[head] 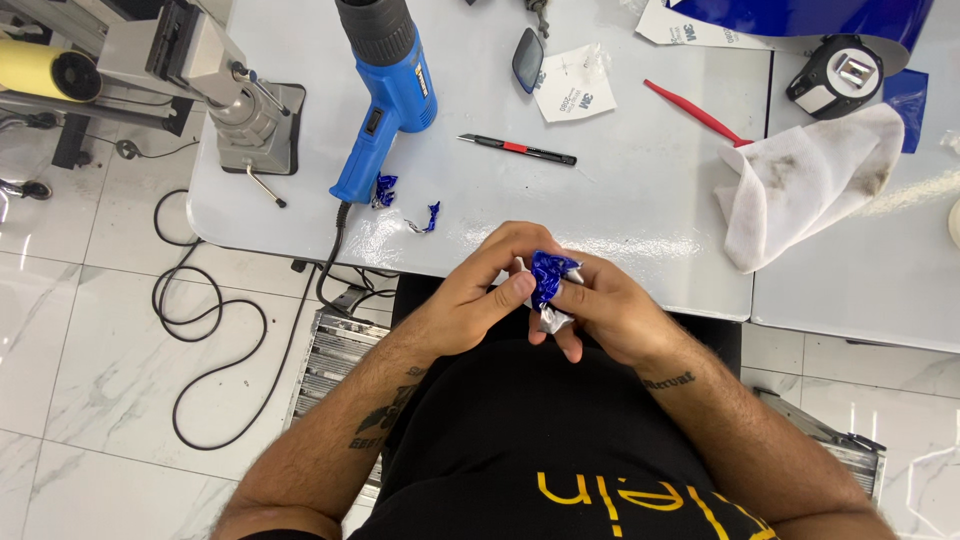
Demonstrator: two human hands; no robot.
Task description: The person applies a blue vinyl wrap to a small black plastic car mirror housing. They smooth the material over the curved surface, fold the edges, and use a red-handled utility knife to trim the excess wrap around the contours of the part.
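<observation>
Both of my hands meet in front of my body, just below the near edge of the white table [620, 200]. Between them is a small crumpled piece of shiny blue film with a silvery white backing [549, 285]. My left hand [478, 290] pinches its left side with thumb and fingers. My right hand [610, 310] holds its right side and underside. Two small crumpled blue film scraps [385, 188] [431, 216] lie on the table near the front edge, to the left of my hands.
A blue heat gun [385, 90] lies on the table, its black cable [215, 330] looping over the tiled floor. A utility knife [518, 149], red scraper tool [695, 112], dirty white cloth [810, 180], tape measure [840, 75], blue film roll [800, 15] and bench vise [240, 110] are around.
</observation>
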